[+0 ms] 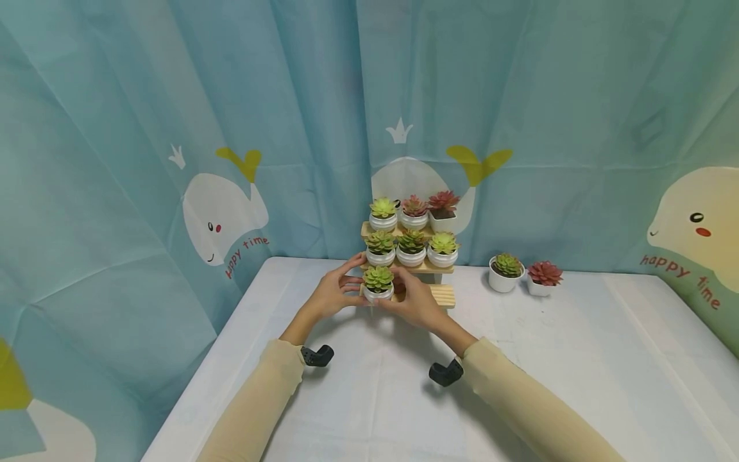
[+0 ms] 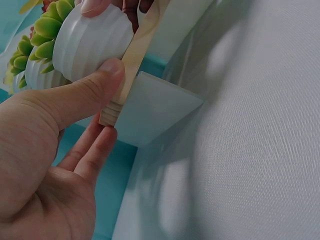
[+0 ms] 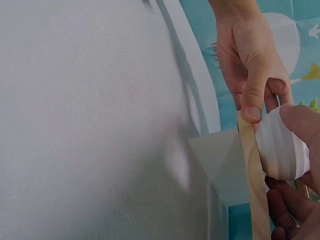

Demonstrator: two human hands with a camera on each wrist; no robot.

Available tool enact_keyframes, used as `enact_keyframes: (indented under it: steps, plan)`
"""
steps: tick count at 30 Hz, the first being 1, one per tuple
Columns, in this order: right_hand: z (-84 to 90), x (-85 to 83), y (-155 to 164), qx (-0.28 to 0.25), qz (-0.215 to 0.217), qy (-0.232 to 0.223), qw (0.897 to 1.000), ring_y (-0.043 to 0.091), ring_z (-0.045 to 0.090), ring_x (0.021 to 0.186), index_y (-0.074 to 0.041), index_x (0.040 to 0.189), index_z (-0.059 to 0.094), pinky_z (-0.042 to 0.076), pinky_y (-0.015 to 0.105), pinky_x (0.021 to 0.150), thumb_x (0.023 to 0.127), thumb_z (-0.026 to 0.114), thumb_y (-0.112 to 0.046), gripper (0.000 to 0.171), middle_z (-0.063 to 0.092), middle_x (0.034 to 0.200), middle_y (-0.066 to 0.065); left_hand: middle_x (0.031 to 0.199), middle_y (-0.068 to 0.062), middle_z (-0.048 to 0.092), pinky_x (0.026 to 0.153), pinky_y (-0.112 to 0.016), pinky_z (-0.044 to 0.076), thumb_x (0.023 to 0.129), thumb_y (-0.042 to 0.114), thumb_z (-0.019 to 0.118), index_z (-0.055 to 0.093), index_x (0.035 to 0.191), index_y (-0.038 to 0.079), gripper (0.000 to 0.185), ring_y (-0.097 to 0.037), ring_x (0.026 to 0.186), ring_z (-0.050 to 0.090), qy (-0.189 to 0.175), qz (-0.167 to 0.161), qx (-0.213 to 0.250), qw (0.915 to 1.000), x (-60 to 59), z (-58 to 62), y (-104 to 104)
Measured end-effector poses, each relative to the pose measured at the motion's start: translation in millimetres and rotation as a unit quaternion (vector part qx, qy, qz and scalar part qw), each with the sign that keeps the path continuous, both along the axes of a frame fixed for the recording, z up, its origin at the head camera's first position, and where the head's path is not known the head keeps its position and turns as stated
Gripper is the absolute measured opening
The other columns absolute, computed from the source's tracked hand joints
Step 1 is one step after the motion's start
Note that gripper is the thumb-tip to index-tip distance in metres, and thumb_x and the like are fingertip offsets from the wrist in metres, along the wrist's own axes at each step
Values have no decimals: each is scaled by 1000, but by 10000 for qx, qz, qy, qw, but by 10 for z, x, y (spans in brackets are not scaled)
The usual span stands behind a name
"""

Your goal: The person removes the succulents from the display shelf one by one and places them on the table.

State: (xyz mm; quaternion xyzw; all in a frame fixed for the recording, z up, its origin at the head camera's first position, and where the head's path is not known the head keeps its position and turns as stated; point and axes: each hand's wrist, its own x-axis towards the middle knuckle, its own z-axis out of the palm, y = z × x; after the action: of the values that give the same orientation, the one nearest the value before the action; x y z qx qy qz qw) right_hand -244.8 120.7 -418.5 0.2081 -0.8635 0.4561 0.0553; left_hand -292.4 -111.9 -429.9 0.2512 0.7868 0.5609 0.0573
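A white ribbed pot with a green succulent (image 1: 378,280) sits at the left end of the lowest board (image 1: 442,295) of a wooden stepped stand. My right hand (image 1: 417,303) holds this pot, thumb on its near side and fingers behind it. At the board's left end is my left hand (image 1: 330,294); in the left wrist view its thumb (image 2: 95,90) lies on top beside the pot (image 2: 92,42), with fingertips under the board's end. The right wrist view shows both thumbs near the pot (image 3: 277,145).
On the upper steps stand several potted succulents, green ones (image 1: 411,247) and red ones (image 1: 442,204). Right of the stand, a green succulent in a round white pot (image 1: 503,279) and a red succulent (image 1: 544,276) stand on the white table (image 1: 554,372). A blue curtain (image 1: 312,128) hangs behind.
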Motion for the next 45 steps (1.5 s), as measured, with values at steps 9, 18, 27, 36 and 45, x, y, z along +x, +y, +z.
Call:
enact_keyframes:
  steps: [9, 18, 27, 36, 45]
  plan:
    - [-25, -15, -3, -36, -3, -18, 10000, 25, 67, 104, -4, 143, 53, 58, 44, 89, 90, 83, -26, 64, 67, 118, 10, 166, 2, 32, 105, -41, 54, 78, -7, 86, 41, 159, 14, 95, -32, 128, 59, -28, 1, 11, 10000, 2, -1, 5]
    - [-4, -17, -2, -66, -7, -92, 9999, 25, 66, 104, -4, 142, 54, 58, 44, 89, 89, 83, -24, 63, 67, 119, 10, 167, -3, 30, 106, -44, 54, 79, -6, 86, 40, 159, 11, 94, -35, 128, 58, 7, -33, 43, 10000, -3, 1, 2]
    - [38, -27, 36, -182, 120, -311, 9993, 26, 66, 105, -1, 143, 53, 58, 44, 90, 90, 82, -21, 64, 67, 120, 12, 167, -4, 30, 106, -46, 53, 79, -9, 84, 41, 159, 10, 92, -38, 128, 58, -30, -63, 144, 9999, 11, 5, 1]
    - [72, -29, 104, -95, 253, -277, 9993, 24, 67, 100, 1, 143, 53, 60, 39, 86, 90, 82, -21, 65, 67, 118, 12, 168, -4, 29, 106, -45, 53, 79, -7, 85, 39, 159, 10, 94, -36, 129, 58, -24, -114, 155, 9998, 18, 5, -4]
    - [113, 13, 176, -168, 389, -369, 9984, 22, 69, 97, -2, 142, 55, 61, 39, 86, 89, 84, -23, 64, 67, 117, 11, 168, 0, 29, 105, -41, 54, 79, -8, 85, 40, 159, 13, 94, -33, 129, 59, -66, -51, 83, 9999, 5, -3, -3]
